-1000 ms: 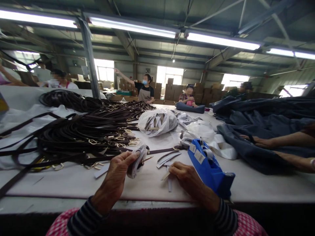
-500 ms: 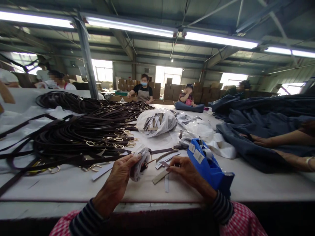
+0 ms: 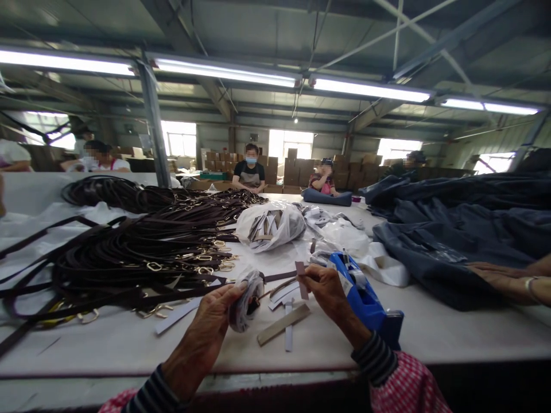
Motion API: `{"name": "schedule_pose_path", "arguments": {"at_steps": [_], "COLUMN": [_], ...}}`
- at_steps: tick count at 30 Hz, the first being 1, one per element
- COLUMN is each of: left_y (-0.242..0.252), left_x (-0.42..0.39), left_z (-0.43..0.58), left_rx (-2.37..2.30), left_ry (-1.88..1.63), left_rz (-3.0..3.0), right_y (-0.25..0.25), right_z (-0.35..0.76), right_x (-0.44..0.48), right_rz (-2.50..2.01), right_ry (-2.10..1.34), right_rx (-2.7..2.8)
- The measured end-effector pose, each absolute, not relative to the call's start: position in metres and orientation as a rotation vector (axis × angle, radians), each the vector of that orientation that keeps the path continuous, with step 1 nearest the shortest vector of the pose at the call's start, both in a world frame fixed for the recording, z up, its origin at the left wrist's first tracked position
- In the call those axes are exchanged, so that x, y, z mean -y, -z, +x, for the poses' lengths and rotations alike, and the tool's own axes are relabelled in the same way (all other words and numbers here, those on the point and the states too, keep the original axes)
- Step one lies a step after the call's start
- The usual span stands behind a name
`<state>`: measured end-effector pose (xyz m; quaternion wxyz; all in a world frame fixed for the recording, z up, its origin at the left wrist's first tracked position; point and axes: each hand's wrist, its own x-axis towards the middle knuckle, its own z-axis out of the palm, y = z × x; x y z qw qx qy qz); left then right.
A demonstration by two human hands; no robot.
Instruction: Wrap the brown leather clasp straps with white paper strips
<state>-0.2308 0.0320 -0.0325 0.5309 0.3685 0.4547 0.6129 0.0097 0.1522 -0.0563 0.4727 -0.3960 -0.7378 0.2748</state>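
the left hand (image 3: 214, 312) curls in a grip, apart from the right hand (image 3: 323, 288), which pinches.

Loose strips (image 3: 278, 328) lie on the table (image 3: 318, 350), straps (image 3: 129, 246) left, tape dispenser (image 3: 368, 301) right.

Tubes (image 3: 226, 72) glared white over a dim hall.
More light came through the windows (image 3: 181, 137) at the back, burnt out to blank white, while the ceiling (image 3: 258, 34) was murky. The table (image 3: 336, 350) was softly lit, its shadows faint; beneath its front edge lay near-black. Straps (image 3: 124, 252) and navy cloth (image 3: 465, 229) lost detail, though buckles (image 3: 154, 266) glinted and the plastic bundle (image 3: 245, 305) caught a grey sheen. The background was soft; the picture stretched towards its sides.
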Motion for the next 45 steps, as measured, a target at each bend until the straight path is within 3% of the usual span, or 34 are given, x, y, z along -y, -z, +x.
{"name": "schedule_pose_path", "arguments": {"at_steps": [14, 22, 30, 37, 45], "left_y": [0.034, 0.033, 0.033, 0.036, 0.020], "left_x": [-0.038, -0.040, -0.040, -0.042, -0.029], "left_z": [-0.230, -0.234, -0.244, -0.251, -0.247], "left_rx": [-1.076, -1.116, -1.049, -0.986, -0.939], "left_ry": [-1.447, -1.478, -1.474, -1.441, -1.404], "left_rz": [0.830, 0.862, 0.884, 0.910, 0.898], "right_y": [0.059, 0.051, 0.035, 0.004, 0.029], "right_z": [0.000, -0.005, 0.000, -0.004, -0.020], "right_x": [-0.168, -0.147, -0.137, -0.093, -0.045], "right_rz": [-1.115, -1.134, -1.030, -0.522, -0.200], "right_ry": [-0.320, -0.006, -0.079, -0.455, -0.472], "right_rx": [1.767, 2.057, 2.125, 1.846, 2.077]}}
